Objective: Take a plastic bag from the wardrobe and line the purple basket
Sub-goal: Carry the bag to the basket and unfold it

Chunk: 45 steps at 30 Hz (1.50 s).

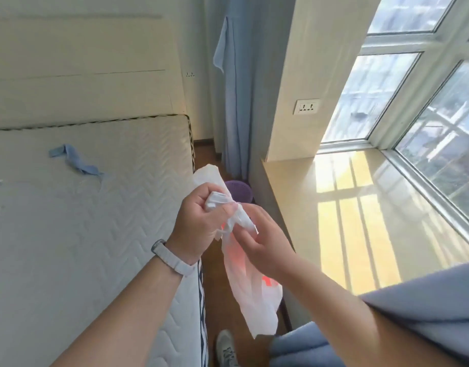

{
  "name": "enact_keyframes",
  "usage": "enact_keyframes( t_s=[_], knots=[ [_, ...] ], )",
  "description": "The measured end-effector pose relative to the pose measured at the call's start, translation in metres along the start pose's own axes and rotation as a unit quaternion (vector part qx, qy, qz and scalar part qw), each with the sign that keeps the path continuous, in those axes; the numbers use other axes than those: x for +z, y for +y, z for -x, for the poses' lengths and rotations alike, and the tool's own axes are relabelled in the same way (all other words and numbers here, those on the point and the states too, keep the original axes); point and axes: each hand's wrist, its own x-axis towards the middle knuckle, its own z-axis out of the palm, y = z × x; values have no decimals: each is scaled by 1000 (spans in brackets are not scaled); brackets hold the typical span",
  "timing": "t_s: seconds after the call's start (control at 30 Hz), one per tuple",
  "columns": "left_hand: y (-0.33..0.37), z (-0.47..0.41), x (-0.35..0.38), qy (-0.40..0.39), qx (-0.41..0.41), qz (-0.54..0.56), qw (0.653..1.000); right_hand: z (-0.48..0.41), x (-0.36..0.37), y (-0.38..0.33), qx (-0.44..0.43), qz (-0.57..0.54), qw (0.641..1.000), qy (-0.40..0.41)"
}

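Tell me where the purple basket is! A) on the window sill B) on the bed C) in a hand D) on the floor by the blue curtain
D: the purple basket stands on the floor below the blue curtain, partly hidden behind the plastic bag.

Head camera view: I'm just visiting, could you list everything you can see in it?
thin white plastic bag with red print: one, white and red, held in both hands above the floor
round purple basket: one, purple, on the floor beyond the hands, partly hidden by the bag
quilted mattress: one, white, left
cloth strip: one, light blue, lying on the mattress
long curtain: one, pale blue, hanging in the far corner
wall sockets: two, white, on the walls
window: one, white-framed, right
stone window sill: one, beige, sunlit, below the window
wooden floor: brown, between mattress and sill
shoe: one, grey, bottom edge
wristband: one, white, left wrist
left hand: grips the bag's bunched top
right hand: pinches the bag lower
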Motion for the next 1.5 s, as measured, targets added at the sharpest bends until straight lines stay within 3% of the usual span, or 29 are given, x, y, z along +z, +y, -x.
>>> enact_keyframes(
  t_s=[0.5, 1.0, 1.2, 1.5],
  knots=[
    [-36, -179, -29, -48, -3, 9, 999, -173, -7, 24, 25, 49, 998, 15],
    [-99, -362, 9, -27, -108, -59, 992, -349, -22, 135, 30, -40, 998, -26],
    [-129, -429, 16, -46, -126, -81, 988, -412, -28, 169, 52, -16, 998, -44],
    [-232, -541, 6, -92, -156, -112, 977, -511, 6, 247, 127, 9, 991, -30]
  ],
)
